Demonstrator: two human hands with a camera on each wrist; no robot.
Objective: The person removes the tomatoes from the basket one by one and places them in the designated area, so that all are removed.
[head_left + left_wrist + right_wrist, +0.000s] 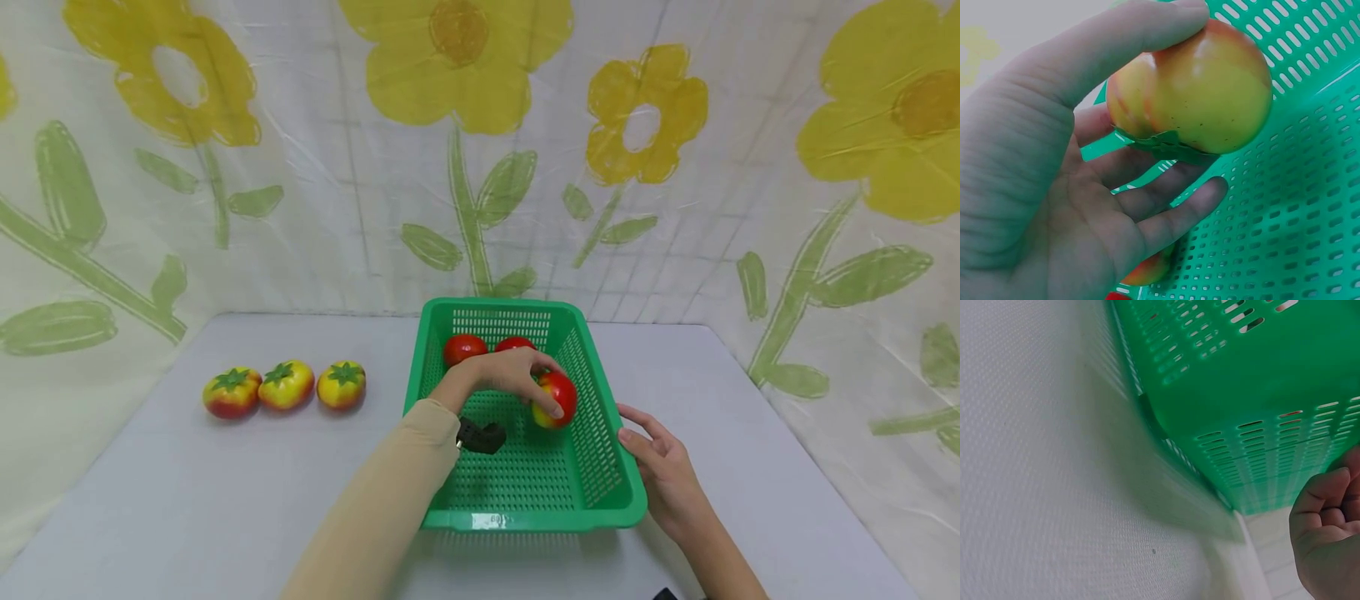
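Observation:
My left hand (pixel 513 375) reaches into a green plastic basket (pixel 525 523) and holds a red-and-yellow tomato (pixel 561 398) near the right wall. In the left wrist view, the thumb lies over the tomato (pixel 1216 94) and the fingers are beneath, beside its green leafy top. Two more tomatoes, one at the back left (pixel 463 348) and one at the back middle (pixel 515 342), lie in the basket, the latter partly hidden by the left hand. At the basket's right rim, my right hand (pixel 666 467) grips the edge from outside, its fingers (pixel 1329 494) curled in the right wrist view.
Left of the basket, three yellow-and-red tomatoes with green tops stand in a row on the white table (pixel 247 475): one at left (pixel 232 393), one in the middle (pixel 287 386), one at right (pixel 341 386). A flower-printed cloth (pixel 315 208) hangs behind the table.

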